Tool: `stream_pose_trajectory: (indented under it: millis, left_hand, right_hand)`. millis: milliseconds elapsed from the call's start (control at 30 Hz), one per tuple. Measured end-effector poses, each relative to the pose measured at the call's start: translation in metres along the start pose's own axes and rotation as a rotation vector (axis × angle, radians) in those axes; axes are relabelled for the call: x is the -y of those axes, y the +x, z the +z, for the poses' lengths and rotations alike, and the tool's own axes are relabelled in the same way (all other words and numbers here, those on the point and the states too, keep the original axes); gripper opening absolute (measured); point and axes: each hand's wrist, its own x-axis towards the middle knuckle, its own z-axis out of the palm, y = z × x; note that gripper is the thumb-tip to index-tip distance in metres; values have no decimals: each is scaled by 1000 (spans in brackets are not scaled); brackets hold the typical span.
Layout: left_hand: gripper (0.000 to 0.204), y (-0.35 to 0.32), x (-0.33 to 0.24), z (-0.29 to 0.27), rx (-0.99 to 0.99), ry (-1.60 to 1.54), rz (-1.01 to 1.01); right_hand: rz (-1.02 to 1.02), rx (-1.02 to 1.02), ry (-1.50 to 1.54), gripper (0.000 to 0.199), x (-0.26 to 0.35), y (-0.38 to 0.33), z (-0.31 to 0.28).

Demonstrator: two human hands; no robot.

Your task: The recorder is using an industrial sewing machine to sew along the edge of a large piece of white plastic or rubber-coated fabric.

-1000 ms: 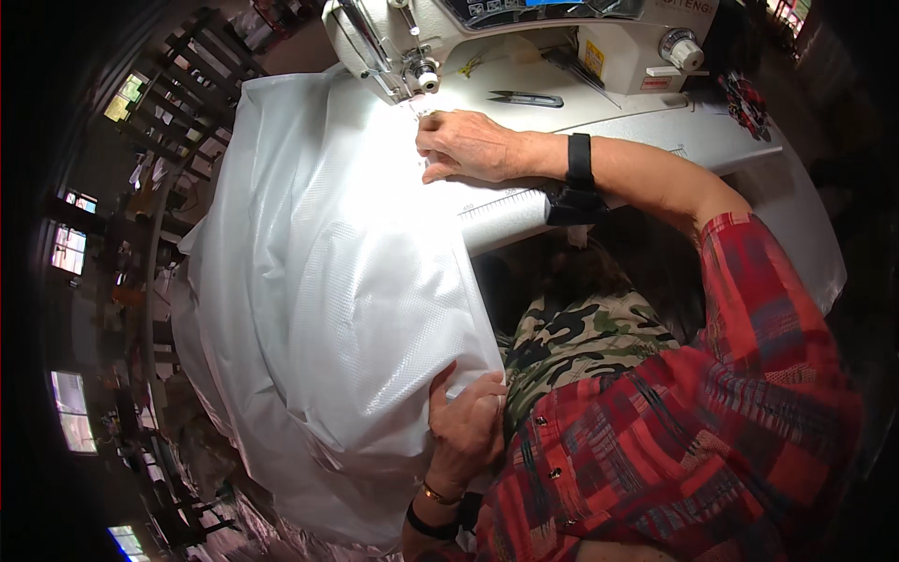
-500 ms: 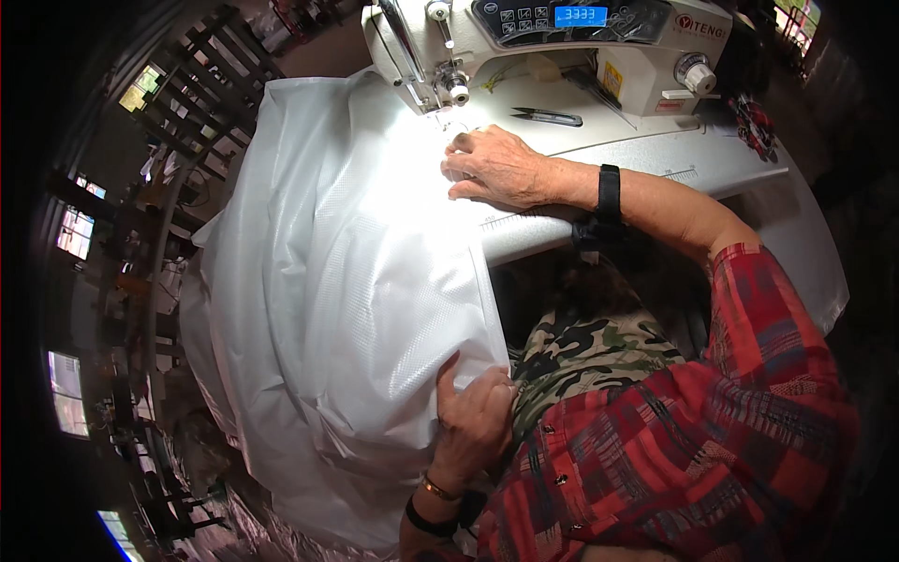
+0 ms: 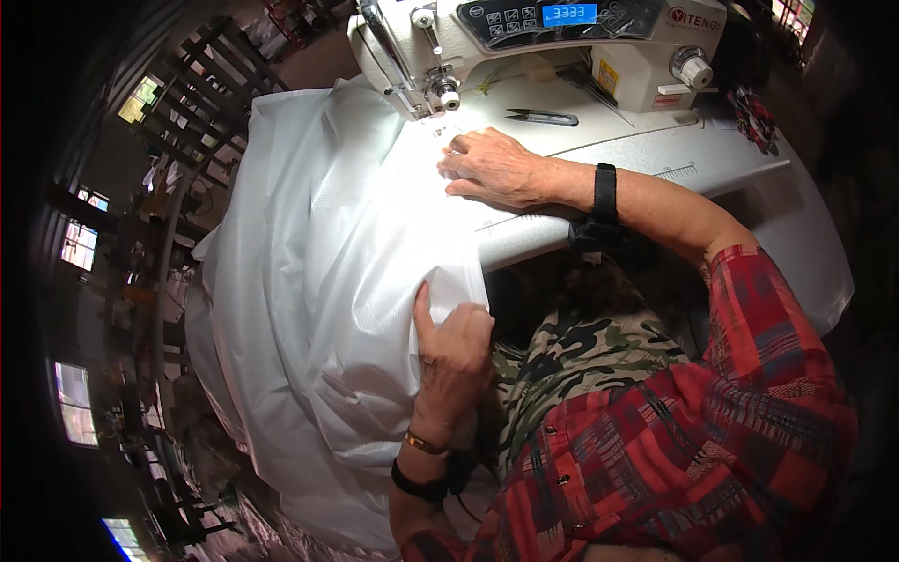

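A large white woven plastic sheet (image 3: 328, 253) hangs in folds over the left of the sewing table, its upper part lit glaringly under the needle area of a white sewing machine (image 3: 646, 66). My right hand (image 3: 496, 169) lies just in front of the presser foot, its bent fingers closed on the sheet's edge; glare hides the fingertips. Lower down, my left hand (image 3: 452, 351) grips the same edge by my lap, one finger extended along the sheet and the others curled round the border.
Thread snips (image 3: 541, 117) lie on the machine bed behind my right hand, and a pair of dark tweezers (image 3: 599, 94) rests near the machine's column. A ruled metal strip (image 3: 674, 172) runs along the table front. Red-and-dark cloth (image 3: 754, 122) sits at the right end. Slatted wooden racking (image 3: 206, 94) stands back left.
My left hand has moved up along the sheet's edge toward the machine, carrying the border with it. My right hand stays nearly where it was. The whole view has shifted slightly.
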Motion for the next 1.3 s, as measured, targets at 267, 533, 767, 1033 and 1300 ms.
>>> stream_pose_trajectory:
  millis: [267,533,767,1033,1300]
  left_hand:
    - [3,38,17,0,69,162,-10]
    - [4,70,45,9,75,270,11]
    - [4,96,74,28,28,273,23]
    - [7,109,80,36,-35,230,-63]
    - [5,100,63,36,17,372,-201]
  right_hand:
    - [-11,-76,60,37,1,0,0]
    - [29,95,137,40,4,0,-15]
    - [16,89,179,33,-8,5,-13]
    - [5,92,233,27,-14,7,-13]
    - [-58,64,118,27,-11,-2,-16]
